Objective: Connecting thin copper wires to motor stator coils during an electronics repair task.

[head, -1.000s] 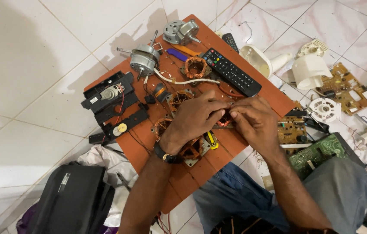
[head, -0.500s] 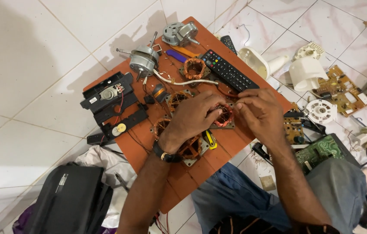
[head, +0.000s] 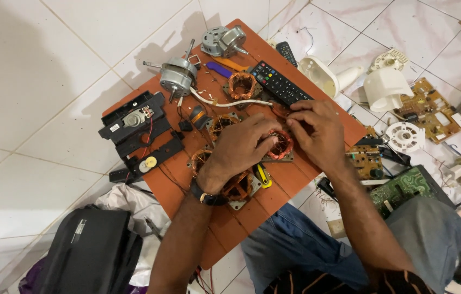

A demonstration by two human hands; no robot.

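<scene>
Copper windings fill the motor stator (head: 280,146) that both hands work on; it lies flat on the orange-brown board (head: 317,114) that serves as a worktop on the tiled floor (head: 40,71), near the board's middle. The left hand (head: 244,144) lies over the stator's left side, fingers curled onto the coil, and the right hand (head: 317,133) presses on its right rim, fingertips bunched together just above the coil. Whether either grip truly pinches a wire or only rests there cannot be told, since the fingers hide the contact.

By the look of it, the stator is a dense stack of steel plates, so likely heavy for its bulk and stiff, while the enamelled wire is thin and easily nicked or kinked. The square steel frame at the corners looks the safer place to take hold, not the windings.

Close around it lie more stators: one (head: 238,188) under the left wrist, one (head: 220,124) just beyond the left knuckles, one (head: 241,85) farther up. A yellow-handled tool (head: 263,175) lies touching the near edge of the work. A black remote control (head: 279,83) lies just beyond the right fingertips and crowds that side. Two grey motors (head: 177,73) with shafts stand at the far end, black plastic housings (head: 132,122) overhang the left edge, and circuit boards (head: 429,109) lie on the floor to the right.
</scene>
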